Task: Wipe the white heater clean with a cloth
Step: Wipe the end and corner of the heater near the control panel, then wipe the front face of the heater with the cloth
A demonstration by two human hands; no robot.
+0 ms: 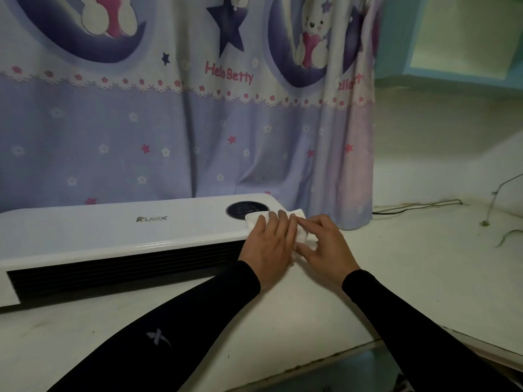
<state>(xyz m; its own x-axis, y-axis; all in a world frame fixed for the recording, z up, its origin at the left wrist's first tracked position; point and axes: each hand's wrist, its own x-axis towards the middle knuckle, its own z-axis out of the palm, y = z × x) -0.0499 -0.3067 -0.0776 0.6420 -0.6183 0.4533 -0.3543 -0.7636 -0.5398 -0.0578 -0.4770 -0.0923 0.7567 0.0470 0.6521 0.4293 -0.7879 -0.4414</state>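
A long white heater (119, 230) lies on a pale counter, with a dark grille along its front and a round dark display (240, 208) near its right end. A white cloth (303, 234) rests on the heater's right end. My left hand (268, 244) lies flat on the cloth, fingers spread, just below the display. My right hand (325, 244) pinches the cloth's right edge with fingers and thumb. Both forearms wear black sleeves. Much of the cloth is hidden under my hands.
A lilac curtain (198, 131) with bears and stars hangs right behind the heater. The pale counter (424, 264) stretches to the right, where a dark cable (418, 207) and thin plant stems (506, 236) lie. The counter's front edge runs at bottom right.
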